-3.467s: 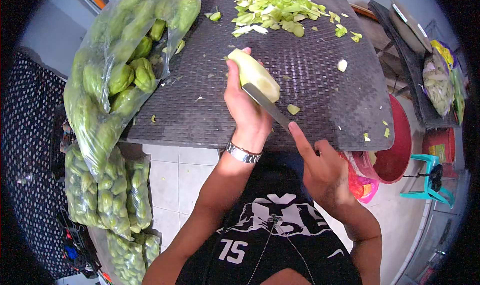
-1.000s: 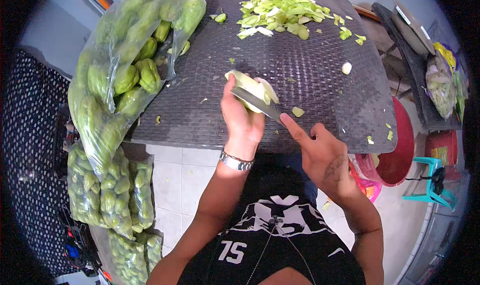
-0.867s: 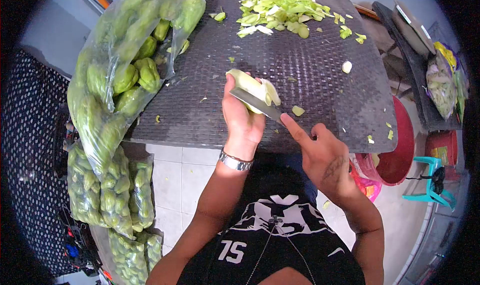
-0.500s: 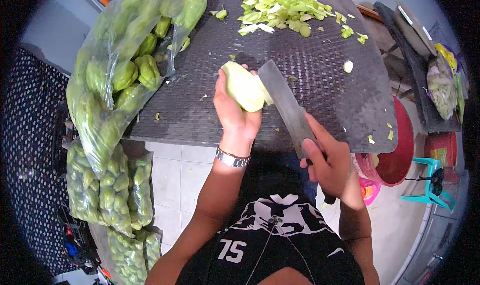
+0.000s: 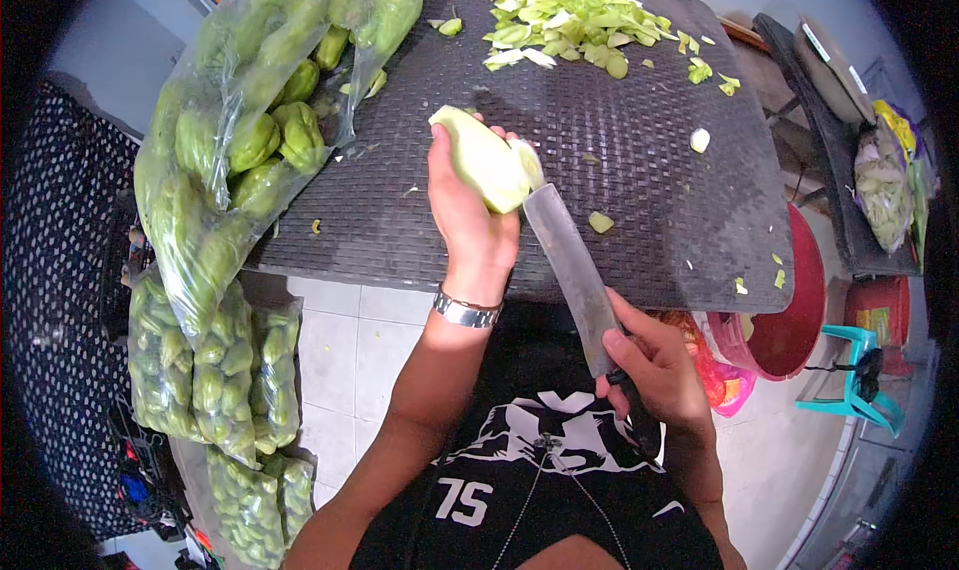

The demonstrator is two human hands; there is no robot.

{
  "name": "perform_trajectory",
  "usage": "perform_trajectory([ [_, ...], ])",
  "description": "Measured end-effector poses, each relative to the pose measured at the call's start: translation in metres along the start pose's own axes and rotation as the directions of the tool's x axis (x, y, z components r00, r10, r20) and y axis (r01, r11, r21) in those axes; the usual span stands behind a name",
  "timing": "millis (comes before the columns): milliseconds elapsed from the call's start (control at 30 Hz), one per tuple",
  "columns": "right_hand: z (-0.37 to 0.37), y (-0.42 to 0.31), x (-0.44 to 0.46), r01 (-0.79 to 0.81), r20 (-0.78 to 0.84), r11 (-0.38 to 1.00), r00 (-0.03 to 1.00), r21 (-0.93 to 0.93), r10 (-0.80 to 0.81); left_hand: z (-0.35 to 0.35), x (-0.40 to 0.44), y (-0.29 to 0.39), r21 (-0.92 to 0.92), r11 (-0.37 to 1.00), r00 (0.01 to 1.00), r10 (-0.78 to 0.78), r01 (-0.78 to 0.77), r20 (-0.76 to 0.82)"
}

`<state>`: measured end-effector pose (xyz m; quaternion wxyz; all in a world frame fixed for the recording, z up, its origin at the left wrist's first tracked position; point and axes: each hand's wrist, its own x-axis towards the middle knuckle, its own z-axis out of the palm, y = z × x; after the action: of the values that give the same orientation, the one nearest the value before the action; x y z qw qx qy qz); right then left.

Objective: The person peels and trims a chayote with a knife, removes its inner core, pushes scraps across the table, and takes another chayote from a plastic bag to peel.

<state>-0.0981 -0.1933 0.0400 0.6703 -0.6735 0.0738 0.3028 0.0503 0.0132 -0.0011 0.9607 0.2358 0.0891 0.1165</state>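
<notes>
Pale green vegetable [image 5: 483, 160] in left hand [image 5: 470, 218], knife [image 5: 569, 265] in right hand [image 5: 661, 365]

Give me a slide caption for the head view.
Left hand cradles a pale chayote; right hand holds a knife.

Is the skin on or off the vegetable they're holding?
Off where it shows: the vegetable looks pale. The left hand hides its underside.

2 bare hands [image 5: 468, 210], 1 gray-bladed, blk-handled knife [image 5: 574, 270], 1 peeled pale-grn chayote [image 5: 481, 160], 1 dk woven desk [image 5: 639, 140], 1 lg clr plastic bag [image 5: 185, 270] upr left, approx. 5 smaller clr bags [image 5: 222, 390] lwr left.
</notes>
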Motion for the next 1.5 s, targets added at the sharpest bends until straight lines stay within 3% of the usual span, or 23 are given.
perform_trajectory([
  [300, 0.005, -0.002, 0.014, 0.053, -0.020, 0.998, 0.998, 0.028, -0.052, 0.005, -0.009, 0.002, 0.003, 0.999, 0.996, -0.037, 0.037, 0.076],
  [467, 0.011, -0.003, 0.021, 0.102, -0.104, 0.990, 0.988, -0.099, -0.113, 0.004, -0.011, 0.000, 0.059, 0.995, 0.992, -0.081, 0.075, 0.100],
  [767, 0.007, -0.011, 0.015, 0.125, -0.099, 0.967, 0.984, -0.223, -0.150, 0.009, -0.013, 0.006, 0.158, 0.981, 0.985, -0.130, 0.111, 0.118],
  [867, 0.000, -0.023, 0.004, -0.031, -0.077, 0.983, 0.997, -0.181, 0.018, 0.007, -0.007, 0.008, 0.168, 0.979, 0.981, -0.136, 0.112, 0.140],
  [1067, -0.007, -0.022, 0.008, 0.007, -0.078, 0.992, 0.997, -0.124, -0.017, 0.014, -0.013, 0.001, 0.220, 0.956, 0.961, -0.231, 0.195, 0.151],
  [1167, -0.014, -0.019, 0.000, -0.051, -0.014, 0.984, 0.999, -0.173, 0.049, 0.009, 0.002, 0.008, 0.169, 0.972, 0.971, -0.186, 0.161, 0.147],
  [1267, -0.016, -0.011, -0.004, -0.092, -0.009, 0.995, 0.996, -0.029, 0.092, 0.012, 0.009, 0.014, 0.194, 0.975, 0.982, -0.139, 0.112, 0.131],
  [1467, -0.037, -0.001, 0.004, 0.012, 0.114, 0.970, 0.993, 0.244, -0.041, 0.004, 0.022, 0.014, 0.200, 0.973, 0.992, -0.122, 0.116, 0.015],
  [1500, -0.035, -0.003, 0.006, 0.017, 0.028, 0.961, 0.999, 0.275, -0.026, 0.001, 0.025, 0.016, 0.172, 0.977, 0.991, -0.133, 0.128, 0.017],
])
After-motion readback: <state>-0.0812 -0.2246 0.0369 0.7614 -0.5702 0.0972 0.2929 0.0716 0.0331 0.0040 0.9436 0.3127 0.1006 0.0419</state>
